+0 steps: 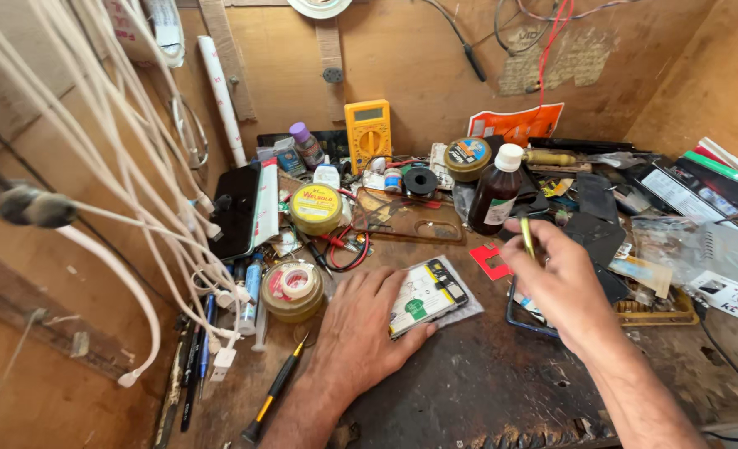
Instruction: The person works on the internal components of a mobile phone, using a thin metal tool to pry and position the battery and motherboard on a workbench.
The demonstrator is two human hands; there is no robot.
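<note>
My left hand [359, 326] lies flat on the dark worktop, its fingers pressing the near edge of an opened phone [430, 293] that shows its inner parts and rests on a grey mat. My right hand [558, 281] hovers to the right of the phone, pinching a thin yellow-green tool [526, 235] upright between thumb and fingers. Just left of that hand a red plastic piece [489, 261] sits on the bench. A brown bottle with a white cap [496, 192] stands behind the tool.
A yellow multimeter [368, 125] leans on the back wall. Round tins [315, 208], a tape-filled tin [292, 288], a black phone [237, 208], a screwdriver [274, 392] and pens lie left. White cables [128, 183] hang at the left. Loose phone parts and packets crowd the right.
</note>
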